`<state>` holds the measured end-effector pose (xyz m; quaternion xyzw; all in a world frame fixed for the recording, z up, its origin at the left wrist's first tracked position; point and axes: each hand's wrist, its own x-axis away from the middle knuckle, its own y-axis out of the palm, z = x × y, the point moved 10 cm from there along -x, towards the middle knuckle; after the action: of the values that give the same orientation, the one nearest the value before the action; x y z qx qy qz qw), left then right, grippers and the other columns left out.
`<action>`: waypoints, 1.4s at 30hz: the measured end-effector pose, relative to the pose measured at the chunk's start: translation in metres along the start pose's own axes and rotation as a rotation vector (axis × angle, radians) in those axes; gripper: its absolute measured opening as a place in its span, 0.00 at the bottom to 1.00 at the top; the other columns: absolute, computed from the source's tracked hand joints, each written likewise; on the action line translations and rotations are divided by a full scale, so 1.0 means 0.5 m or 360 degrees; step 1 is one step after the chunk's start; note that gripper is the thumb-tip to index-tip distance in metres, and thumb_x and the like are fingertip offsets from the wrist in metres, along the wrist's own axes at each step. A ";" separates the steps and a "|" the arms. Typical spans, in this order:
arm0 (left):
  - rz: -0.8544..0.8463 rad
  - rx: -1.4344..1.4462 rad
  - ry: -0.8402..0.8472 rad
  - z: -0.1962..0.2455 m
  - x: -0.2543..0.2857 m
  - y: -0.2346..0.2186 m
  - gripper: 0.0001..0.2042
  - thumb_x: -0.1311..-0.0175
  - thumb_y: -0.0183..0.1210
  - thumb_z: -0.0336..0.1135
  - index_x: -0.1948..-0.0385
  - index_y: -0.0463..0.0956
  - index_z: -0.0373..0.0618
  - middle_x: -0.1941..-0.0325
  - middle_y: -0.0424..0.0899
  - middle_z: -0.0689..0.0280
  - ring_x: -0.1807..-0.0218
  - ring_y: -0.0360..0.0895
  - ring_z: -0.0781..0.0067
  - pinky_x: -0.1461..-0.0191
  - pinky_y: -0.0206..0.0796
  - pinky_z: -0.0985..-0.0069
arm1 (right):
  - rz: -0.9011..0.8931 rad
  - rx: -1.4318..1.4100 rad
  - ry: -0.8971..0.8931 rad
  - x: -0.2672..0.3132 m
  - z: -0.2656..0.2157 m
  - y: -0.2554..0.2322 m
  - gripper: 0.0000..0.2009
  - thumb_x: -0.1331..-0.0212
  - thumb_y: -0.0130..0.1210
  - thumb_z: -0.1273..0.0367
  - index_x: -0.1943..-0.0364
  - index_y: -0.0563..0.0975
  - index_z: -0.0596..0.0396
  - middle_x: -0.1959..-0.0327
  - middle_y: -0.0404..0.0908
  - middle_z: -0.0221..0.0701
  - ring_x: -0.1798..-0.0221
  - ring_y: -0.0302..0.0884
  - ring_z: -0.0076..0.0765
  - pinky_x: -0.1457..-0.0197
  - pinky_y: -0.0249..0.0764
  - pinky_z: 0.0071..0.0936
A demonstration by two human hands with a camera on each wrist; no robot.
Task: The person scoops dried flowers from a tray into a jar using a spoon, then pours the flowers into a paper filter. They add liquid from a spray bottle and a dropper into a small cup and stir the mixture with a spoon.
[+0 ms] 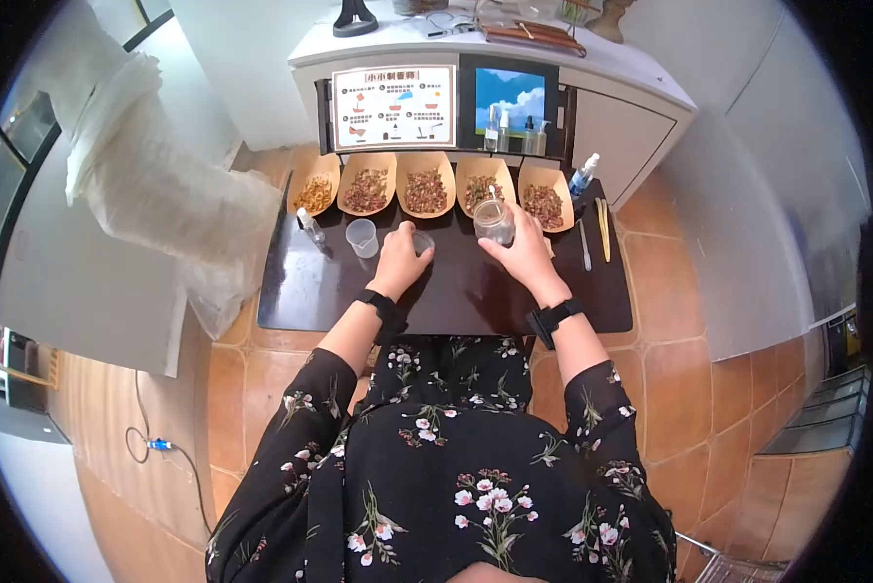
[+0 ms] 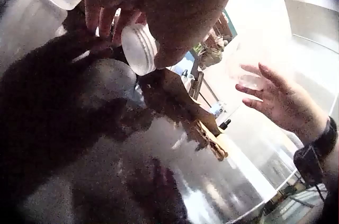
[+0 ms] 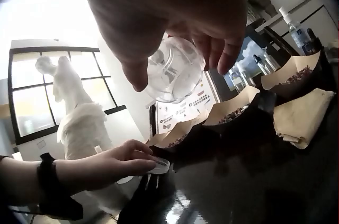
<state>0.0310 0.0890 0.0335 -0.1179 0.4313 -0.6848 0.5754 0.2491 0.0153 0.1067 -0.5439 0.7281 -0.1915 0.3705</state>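
Observation:
My right hand point(image 1: 530, 255) grips a clear round jar point(image 1: 494, 222) from its right side, raised above the dark table. In the right wrist view the transparent jar point(image 3: 177, 70) sits between thumb and fingers. The left hand point(image 1: 397, 262) pinches a round translucent lid point(image 2: 139, 49) with a ridged edge, tilted close over the tabletop. Left of that hand stands a clear plastic measuring cup point(image 1: 361, 236), and beyond it a small spray bottle point(image 1: 310, 225).
Several paper trays of dried petals, including an orange-yellow one point(image 1: 314, 192), line the table's far side. A folded tan cloth point(image 3: 303, 115) lies at right, near a dropper point(image 1: 585, 245), yellowish sticks point(image 1: 603, 231) and a blue-labelled spray bottle point(image 1: 583, 177). An instruction board point(image 1: 394, 107) stands behind.

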 end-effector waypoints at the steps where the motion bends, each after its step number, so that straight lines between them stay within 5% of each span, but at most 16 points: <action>1: -0.0020 -0.0007 -0.0010 -0.005 0.003 0.002 0.27 0.47 0.69 0.38 0.48 0.67 0.36 0.51 0.79 0.46 0.44 0.74 0.44 0.40 0.67 0.58 | -0.0005 -0.0010 0.0028 -0.004 0.007 0.002 0.40 0.52 0.70 0.58 0.35 0.64 0.59 0.40 0.71 0.50 0.34 0.63 0.55 0.30 0.62 0.44; 7: 0.0147 -0.0281 0.0296 0.014 0.014 0.000 0.22 0.49 0.62 0.27 0.49 0.73 0.42 0.41 0.72 0.45 0.38 0.67 0.40 0.33 0.61 0.55 | 0.0037 -0.0144 0.0040 -0.016 0.037 0.015 0.40 0.51 0.70 0.58 0.36 0.65 0.60 0.41 0.73 0.48 0.36 0.65 0.54 0.32 0.63 0.45; 15: -0.0048 -0.0716 0.0566 0.098 0.042 0.036 0.14 0.43 0.57 0.31 0.55 0.84 0.52 0.38 0.73 0.58 0.31 0.63 0.51 0.31 0.55 0.45 | 0.0050 -0.0217 0.0036 -0.018 0.054 0.022 0.38 0.51 0.70 0.60 0.36 0.66 0.60 0.43 0.75 0.47 0.39 0.69 0.51 0.35 0.67 0.42; 20: -0.0158 -0.0695 0.0565 0.111 0.009 0.051 0.07 0.45 0.60 0.35 0.65 0.83 0.49 0.47 0.76 0.62 0.32 0.64 0.57 0.29 0.52 0.44 | 0.0048 -0.0146 0.0052 -0.008 0.051 0.030 0.40 0.52 0.70 0.57 0.35 0.65 0.61 0.42 0.73 0.50 0.36 0.65 0.55 0.32 0.63 0.44; 21: -0.0001 -0.0695 0.0690 0.132 0.006 0.038 0.05 0.45 0.59 0.34 0.71 0.81 0.47 0.57 0.76 0.64 0.38 0.68 0.59 0.32 0.56 0.50 | 0.0056 -0.0164 0.0055 -0.005 0.055 0.034 0.41 0.52 0.70 0.58 0.35 0.65 0.60 0.43 0.72 0.50 0.36 0.65 0.54 0.32 0.63 0.44; 27: -0.0167 -0.0838 0.0818 0.141 -0.023 0.081 0.03 0.46 0.58 0.32 0.73 0.79 0.48 0.64 0.76 0.66 0.48 0.73 0.63 0.46 0.63 0.64 | -0.0014 -0.0187 0.0067 -0.004 0.066 0.022 0.38 0.51 0.70 0.61 0.35 0.66 0.56 0.42 0.74 0.45 0.37 0.68 0.47 0.39 0.70 0.38; 30: -0.0221 -0.0676 0.0644 0.144 -0.047 0.078 0.01 0.45 0.58 0.31 0.74 0.78 0.49 0.66 0.78 0.65 0.52 0.75 0.64 0.48 0.63 0.65 | 0.0030 -0.0205 0.0006 -0.015 0.077 0.009 0.38 0.50 0.70 0.62 0.34 0.66 0.56 0.43 0.75 0.43 0.39 0.70 0.44 0.43 0.72 0.36; 31: -0.0232 -0.0676 0.0645 0.159 -0.057 0.074 0.01 0.45 0.58 0.31 0.74 0.78 0.49 0.66 0.78 0.65 0.52 0.75 0.64 0.48 0.63 0.65 | -0.0011 -0.0318 0.0090 -0.015 0.080 0.008 0.40 0.52 0.71 0.59 0.34 0.65 0.60 0.43 0.74 0.45 0.38 0.68 0.50 0.33 0.64 0.41; 35: -0.0033 -0.0227 0.0460 0.197 -0.129 0.034 0.03 0.42 0.60 0.31 0.72 0.78 0.45 0.72 0.81 0.61 0.63 0.79 0.56 0.56 0.68 0.61 | -0.0075 -0.0332 0.0028 -0.008 0.062 0.018 0.41 0.51 0.70 0.59 0.34 0.64 0.58 0.43 0.74 0.44 0.38 0.67 0.50 0.33 0.64 0.42; 38: 0.0093 0.0041 0.0378 0.211 -0.183 0.024 0.06 0.41 0.63 0.33 0.72 0.78 0.40 0.74 0.83 0.58 0.69 0.80 0.52 0.63 0.70 0.60 | -0.0102 -0.0280 -0.0073 -0.008 0.044 0.022 0.40 0.51 0.71 0.61 0.33 0.64 0.53 0.42 0.72 0.40 0.39 0.69 0.44 0.41 0.72 0.36; 40: -0.0137 0.0249 -0.0067 0.173 -0.210 0.059 0.07 0.41 0.64 0.33 0.71 0.79 0.40 0.72 0.83 0.57 0.67 0.81 0.53 0.62 0.71 0.62 | -0.0158 -0.0305 -0.0039 -0.008 0.042 0.023 0.40 0.52 0.71 0.61 0.33 0.64 0.54 0.45 0.72 0.40 0.41 0.69 0.43 0.41 0.72 0.37; 42: -0.0200 0.0261 -0.0094 0.165 -0.227 0.081 0.07 0.39 0.62 0.34 0.71 0.80 0.40 0.72 0.83 0.54 0.67 0.81 0.54 0.62 0.70 0.62 | -0.0142 -0.0190 -0.0119 -0.010 0.030 0.016 0.40 0.52 0.72 0.61 0.34 0.64 0.54 0.47 0.73 0.40 0.43 0.70 0.43 0.42 0.72 0.37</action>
<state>0.1482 0.1539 0.0916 -0.1172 0.3484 -0.7488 0.5515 0.2559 0.0247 0.0932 -0.6036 0.6990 -0.1437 0.3556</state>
